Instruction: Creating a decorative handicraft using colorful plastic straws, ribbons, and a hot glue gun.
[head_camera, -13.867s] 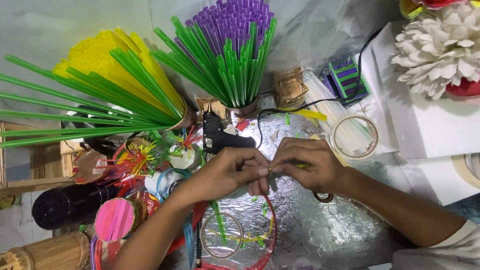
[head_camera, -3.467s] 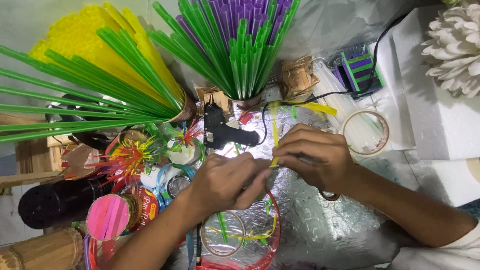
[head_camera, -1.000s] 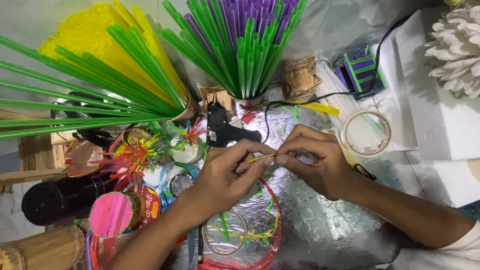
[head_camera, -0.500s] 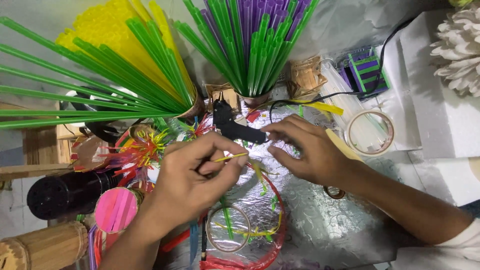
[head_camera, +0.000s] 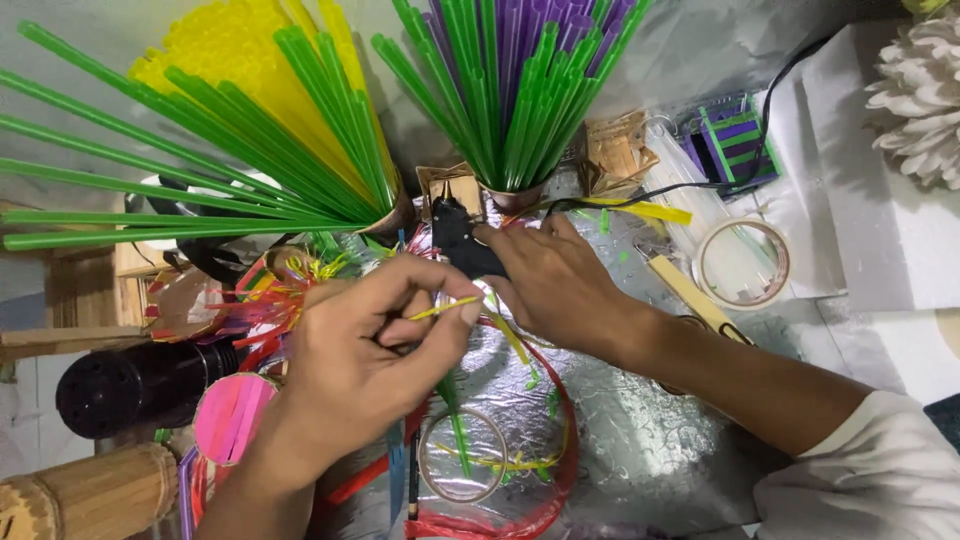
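1. A thin yellow straw strip (head_camera: 447, 309) is pinched between thumb and fingers of the left hand (head_camera: 372, 352), above the desk's middle.
2. The black glue gun (head_camera: 462, 240) is gripped by the right hand (head_camera: 558, 285), fingers closed, toward the desk's far edge.

Single view, head-worn cam, looking almost straight down onto the table (head_camera: 680, 470). Close range: forearms enter from the bottom edge, left hand (head_camera: 370, 350) and right hand (head_camera: 560, 285) sit mid-frame. Far side of the table is at the top, where the green straws (head_camera: 500, 110) fan toward the lens. Tape ring (head_camera: 745, 262) right of centre. No second view, so nothing shared.
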